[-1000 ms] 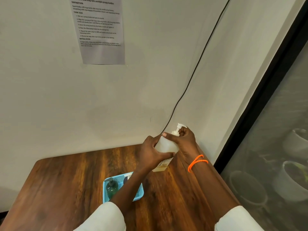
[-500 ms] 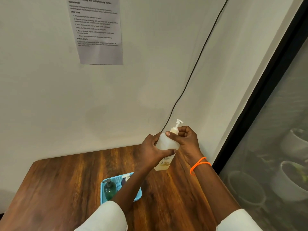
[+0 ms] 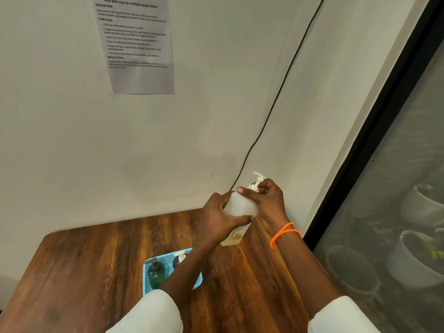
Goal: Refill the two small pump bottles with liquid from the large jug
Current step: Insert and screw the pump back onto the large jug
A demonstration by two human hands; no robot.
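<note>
A large translucent white jug with a white pump head is held tilted above the wooden table. My left hand wraps around the jug's body. My right hand grips the jug's neck at the pump collar. A little yellowish liquid shows at the jug's bottom. In a blue tray on the table stand a dark green pump bottle and a dark blue pump bottle with a white pump, partly hidden by my left forearm.
A white wall with a printed sheet and a black cable rises behind the table. A dark-framed glass pane stands at the right, with white pots behind it.
The jug's pump head has turned and risen a little in my right hand. Both hands stay on the jug in about the same place.
</note>
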